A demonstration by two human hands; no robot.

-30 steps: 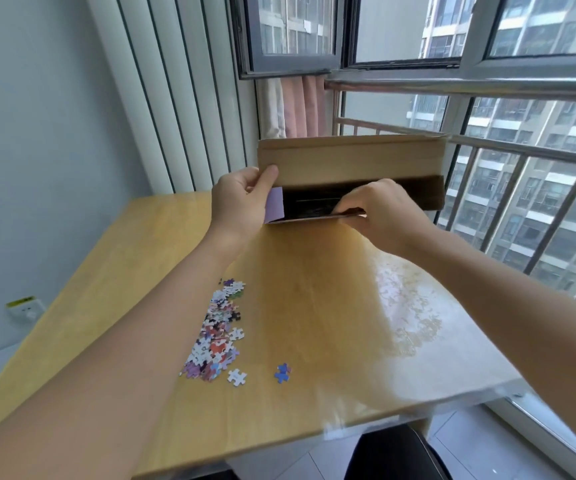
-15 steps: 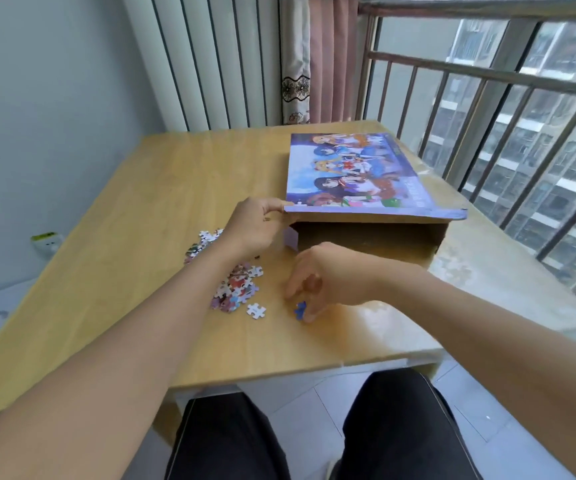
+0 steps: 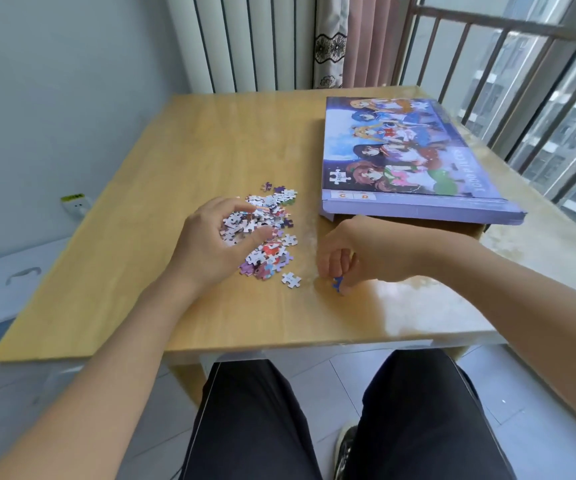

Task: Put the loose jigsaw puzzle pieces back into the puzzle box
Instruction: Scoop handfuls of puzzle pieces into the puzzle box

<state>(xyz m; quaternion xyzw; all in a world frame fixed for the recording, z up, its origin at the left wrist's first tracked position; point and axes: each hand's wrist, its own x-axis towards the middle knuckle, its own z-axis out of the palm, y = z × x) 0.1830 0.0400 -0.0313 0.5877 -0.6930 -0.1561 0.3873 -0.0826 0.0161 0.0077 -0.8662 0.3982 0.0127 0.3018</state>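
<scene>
Cardboard pieces, light and thin, so we scoop the pile (image 3: 265, 233) at frame centre in handfuls and pinch strays by the edge. Our left hand (image 3: 217, 244) curls into the pile, gathering pieces. Our right hand (image 3: 355, 258) pinches one blue piece (image 3: 337, 283) just off the table (image 3: 175, 161). The puzzle box (image 3: 414, 168) lies upper right, its open end facing us just beyond the right hand. Stray white piece (image 3: 291, 279) sits near the front edge; don't sweep it off.
</scene>
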